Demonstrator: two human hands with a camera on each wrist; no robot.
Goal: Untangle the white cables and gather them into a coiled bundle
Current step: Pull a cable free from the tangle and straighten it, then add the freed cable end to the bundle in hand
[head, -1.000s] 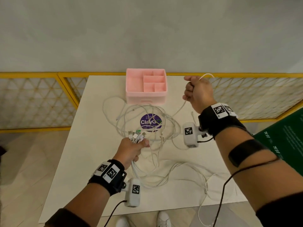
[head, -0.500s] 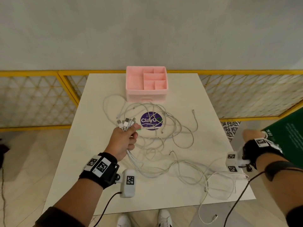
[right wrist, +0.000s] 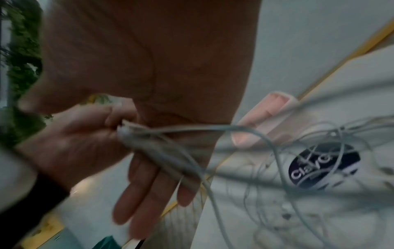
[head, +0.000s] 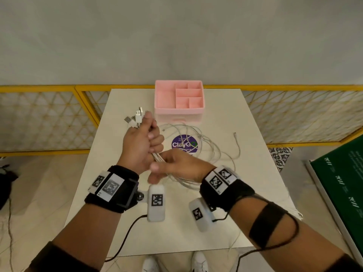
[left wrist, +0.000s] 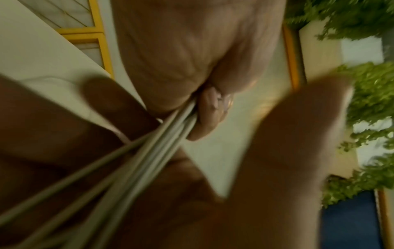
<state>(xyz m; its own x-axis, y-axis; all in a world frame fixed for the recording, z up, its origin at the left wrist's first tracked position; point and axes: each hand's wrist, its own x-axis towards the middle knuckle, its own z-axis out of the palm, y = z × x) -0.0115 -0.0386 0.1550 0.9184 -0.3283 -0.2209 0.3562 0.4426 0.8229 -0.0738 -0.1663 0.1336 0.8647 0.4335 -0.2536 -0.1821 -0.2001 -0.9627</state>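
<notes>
My left hand (head: 144,140) is raised over the white table (head: 245,134) and grips a bundle of white cables, whose USB plugs (head: 136,116) stick out above the fist. The cables (left wrist: 166,143) leave the bottom of that fist in a tight bunch. My right hand (head: 174,166) sits just below and to the right of it. The right wrist view shows straight fingers (right wrist: 149,185) with the cables (right wrist: 164,151) running across them. Loose loops (head: 212,148) trail over the table to the right. Blur hides whether the thumb presses on the bunch.
A pink divided organiser box (head: 179,112) stands at the table's far edge. A purple round sticker (head: 184,144) lies under the loops. Yellow lattice railing (head: 49,118) runs behind and beside the table. A green board (head: 341,183) leans at the right.
My right hand let go of the cable it held high, dropped off the table's right edge, then came in under the left fist. The left hand rose with the plugs, pulling the loops together.
</notes>
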